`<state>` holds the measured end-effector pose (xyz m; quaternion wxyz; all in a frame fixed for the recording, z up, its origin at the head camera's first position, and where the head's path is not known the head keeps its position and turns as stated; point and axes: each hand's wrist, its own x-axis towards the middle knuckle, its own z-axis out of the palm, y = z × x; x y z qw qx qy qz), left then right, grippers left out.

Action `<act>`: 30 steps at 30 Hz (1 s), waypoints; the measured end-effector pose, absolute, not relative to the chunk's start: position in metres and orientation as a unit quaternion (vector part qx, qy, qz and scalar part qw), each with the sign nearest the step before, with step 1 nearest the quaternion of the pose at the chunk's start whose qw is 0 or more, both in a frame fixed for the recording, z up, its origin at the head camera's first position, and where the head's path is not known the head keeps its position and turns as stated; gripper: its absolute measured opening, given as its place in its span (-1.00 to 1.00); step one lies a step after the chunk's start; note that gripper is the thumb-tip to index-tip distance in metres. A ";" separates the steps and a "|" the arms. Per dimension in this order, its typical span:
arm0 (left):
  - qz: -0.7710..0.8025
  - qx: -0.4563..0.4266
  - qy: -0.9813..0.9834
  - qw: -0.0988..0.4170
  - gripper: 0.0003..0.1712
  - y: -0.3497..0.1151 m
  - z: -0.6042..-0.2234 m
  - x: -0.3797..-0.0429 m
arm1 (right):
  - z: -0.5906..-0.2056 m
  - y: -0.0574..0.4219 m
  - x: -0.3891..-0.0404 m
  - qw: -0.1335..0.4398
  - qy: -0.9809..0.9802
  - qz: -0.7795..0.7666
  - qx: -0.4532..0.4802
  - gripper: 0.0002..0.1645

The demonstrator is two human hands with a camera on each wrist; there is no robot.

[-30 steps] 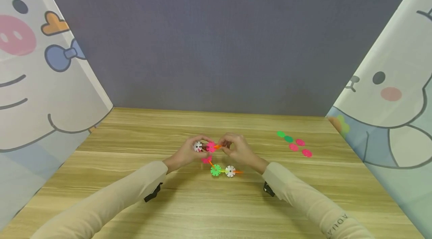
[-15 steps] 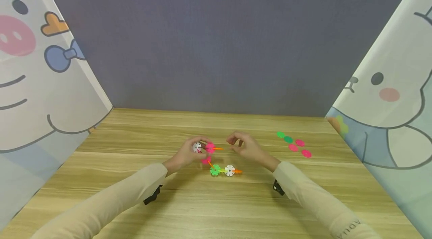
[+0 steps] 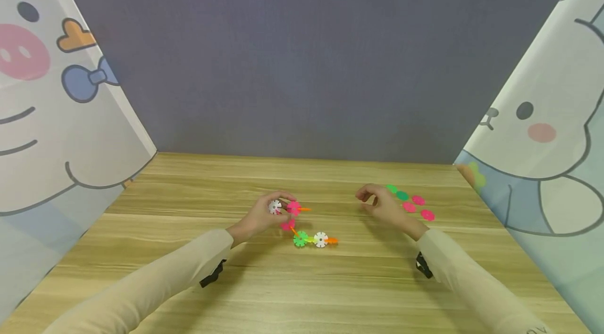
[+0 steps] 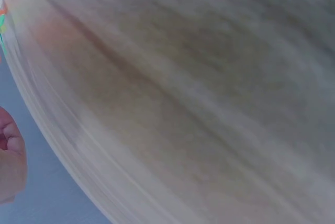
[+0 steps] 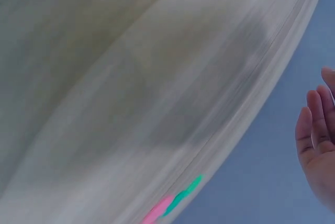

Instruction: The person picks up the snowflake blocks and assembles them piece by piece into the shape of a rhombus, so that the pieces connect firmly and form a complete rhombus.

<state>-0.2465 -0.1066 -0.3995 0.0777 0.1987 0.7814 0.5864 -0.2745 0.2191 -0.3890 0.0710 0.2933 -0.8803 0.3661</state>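
Note:
My left hand [image 3: 255, 217] grips a linked chain of notched plastic snowflake discs at the table's middle. Near its fingers are a white disc [image 3: 274, 207] and a pink disc [image 3: 294, 208], with an orange disc [image 3: 304, 209] edge-on at the pink one's right. The chain bends down through another pink disc [image 3: 288, 225] to a green disc [image 3: 300, 239], a yellow one, a second white disc [image 3: 321, 239] and an orange end. My right hand [image 3: 384, 209], fingers loosely bent and holding nothing, hovers left of the loose discs. Both wrist views catch only part of each hand.
Several loose discs lie on the wooden table [image 3: 264, 292] at the right: a light green disc [image 3: 392, 188], a dark green disc [image 3: 402, 195] and pink discs [image 3: 427, 215]. A grey panel [image 3: 302, 61] stands behind, with cartoon-printed panels at both sides.
My right hand has let go of the orange disc and moved right, close to the loose discs. The left hand keeps the chain in nearly the same place.

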 end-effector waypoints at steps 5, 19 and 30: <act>0.571 0.200 0.794 0.064 -0.59 -0.106 -0.399 -0.246 | -0.391 0.249 -0.275 0.066 -0.901 0.341 0.261 -0.77; 0.575 0.186 0.793 0.080 -0.67 -0.107 -0.398 -0.247 | -0.397 0.312 -0.279 0.088 -0.927 0.293 0.216 -0.78; 0.565 0.174 0.803 0.079 -0.67 -0.106 -0.395 -0.245 | -0.402 0.329 -0.283 0.059 -0.949 0.253 0.180 -0.76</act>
